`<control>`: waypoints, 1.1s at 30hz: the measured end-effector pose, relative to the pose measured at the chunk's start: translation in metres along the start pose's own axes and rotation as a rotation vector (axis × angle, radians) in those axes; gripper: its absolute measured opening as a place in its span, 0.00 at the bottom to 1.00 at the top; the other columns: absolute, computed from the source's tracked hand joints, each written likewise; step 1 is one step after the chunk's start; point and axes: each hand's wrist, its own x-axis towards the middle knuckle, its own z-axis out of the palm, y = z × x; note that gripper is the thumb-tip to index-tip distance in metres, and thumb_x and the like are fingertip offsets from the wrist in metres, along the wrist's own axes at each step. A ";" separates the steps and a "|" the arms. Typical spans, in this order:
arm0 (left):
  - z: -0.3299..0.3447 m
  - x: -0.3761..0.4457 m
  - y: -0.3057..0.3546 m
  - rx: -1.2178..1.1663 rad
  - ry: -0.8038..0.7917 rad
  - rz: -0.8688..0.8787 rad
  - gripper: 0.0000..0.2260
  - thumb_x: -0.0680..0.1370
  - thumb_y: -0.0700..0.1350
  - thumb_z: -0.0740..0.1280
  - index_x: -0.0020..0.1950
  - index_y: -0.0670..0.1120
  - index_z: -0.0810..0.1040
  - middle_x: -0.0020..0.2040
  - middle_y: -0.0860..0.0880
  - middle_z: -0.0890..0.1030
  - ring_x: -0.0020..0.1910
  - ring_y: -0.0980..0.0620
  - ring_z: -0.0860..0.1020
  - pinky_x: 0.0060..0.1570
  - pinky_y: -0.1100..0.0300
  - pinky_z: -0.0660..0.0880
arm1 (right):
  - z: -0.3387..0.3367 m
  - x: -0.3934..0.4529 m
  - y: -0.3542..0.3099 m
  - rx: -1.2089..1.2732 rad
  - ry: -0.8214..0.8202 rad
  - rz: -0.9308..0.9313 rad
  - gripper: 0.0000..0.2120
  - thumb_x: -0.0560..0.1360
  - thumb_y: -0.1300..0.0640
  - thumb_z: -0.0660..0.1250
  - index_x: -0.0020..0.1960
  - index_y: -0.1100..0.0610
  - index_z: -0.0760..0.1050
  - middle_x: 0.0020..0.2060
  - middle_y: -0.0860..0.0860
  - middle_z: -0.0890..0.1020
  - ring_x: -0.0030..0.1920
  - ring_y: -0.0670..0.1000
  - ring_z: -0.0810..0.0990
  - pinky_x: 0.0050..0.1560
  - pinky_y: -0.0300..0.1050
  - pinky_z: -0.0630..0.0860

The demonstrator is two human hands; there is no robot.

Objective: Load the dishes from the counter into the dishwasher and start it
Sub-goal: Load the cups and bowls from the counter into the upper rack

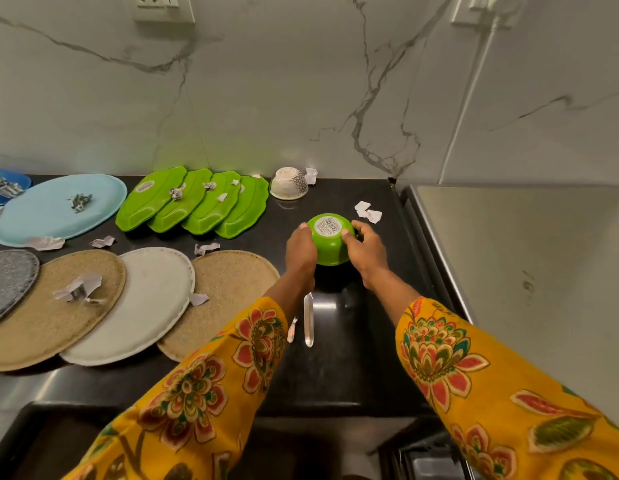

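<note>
Head view only. Green bowl sits upside down on the black counter, right of centre, near the steel appliance top. Left hand curls round its left wall; right hand curls round its right wall, fingertips at the base rim. White barcode sticker on the bowl's base; print too small to read.

Behind it, white bowl lies tipped on its side against the marble wall. Four green leaf-shaped plates overlap in a row, the leftmost bearing an oval label, unreadable. Pale blue platter further left. Front row: grey, tan, white and tan round plates, overlapping. Crumpled paper scraps scattered across plates and counter. White spoon lies between the forearms.
</note>
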 end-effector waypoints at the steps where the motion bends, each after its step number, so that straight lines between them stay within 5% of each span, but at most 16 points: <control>1: -0.001 -0.010 -0.003 0.018 -0.006 -0.009 0.18 0.82 0.51 0.53 0.60 0.44 0.77 0.56 0.44 0.80 0.55 0.46 0.78 0.57 0.52 0.73 | -0.006 -0.012 0.002 -0.003 0.018 0.002 0.20 0.78 0.53 0.62 0.69 0.55 0.68 0.66 0.54 0.73 0.65 0.53 0.71 0.66 0.48 0.69; 7: -0.006 -0.083 -0.025 0.006 -0.090 -0.014 0.19 0.83 0.49 0.53 0.70 0.43 0.67 0.63 0.49 0.72 0.62 0.49 0.72 0.65 0.54 0.68 | -0.039 -0.083 0.023 0.001 0.123 0.020 0.20 0.78 0.53 0.63 0.69 0.55 0.70 0.65 0.53 0.75 0.64 0.52 0.73 0.63 0.44 0.69; 14: 0.001 -0.156 -0.065 0.007 -0.172 -0.055 0.16 0.83 0.48 0.53 0.58 0.42 0.76 0.49 0.47 0.78 0.44 0.53 0.75 0.36 0.64 0.69 | -0.078 -0.159 0.060 0.050 0.207 0.097 0.20 0.77 0.54 0.64 0.68 0.55 0.71 0.63 0.52 0.76 0.63 0.51 0.74 0.64 0.43 0.69; 21: 0.022 -0.217 -0.114 0.022 -0.221 -0.065 0.15 0.82 0.48 0.55 0.57 0.42 0.78 0.53 0.44 0.80 0.51 0.48 0.77 0.52 0.55 0.74 | -0.130 -0.220 0.093 0.058 0.301 0.169 0.22 0.76 0.54 0.66 0.69 0.57 0.70 0.64 0.53 0.76 0.65 0.53 0.73 0.68 0.47 0.68; 28: 0.062 -0.272 -0.145 -0.067 -0.335 -0.079 0.14 0.82 0.44 0.58 0.61 0.37 0.76 0.51 0.45 0.78 0.49 0.52 0.75 0.40 0.67 0.73 | -0.189 -0.258 0.129 0.194 0.418 0.214 0.20 0.76 0.58 0.67 0.67 0.59 0.72 0.62 0.55 0.77 0.63 0.53 0.74 0.66 0.53 0.70; 33: 0.096 -0.306 -0.167 0.009 -0.372 -0.124 0.15 0.80 0.43 0.62 0.65 0.40 0.76 0.61 0.44 0.78 0.56 0.50 0.76 0.52 0.63 0.71 | -0.236 -0.283 0.157 0.288 0.464 0.246 0.19 0.76 0.61 0.66 0.67 0.61 0.71 0.63 0.56 0.76 0.63 0.54 0.74 0.65 0.51 0.71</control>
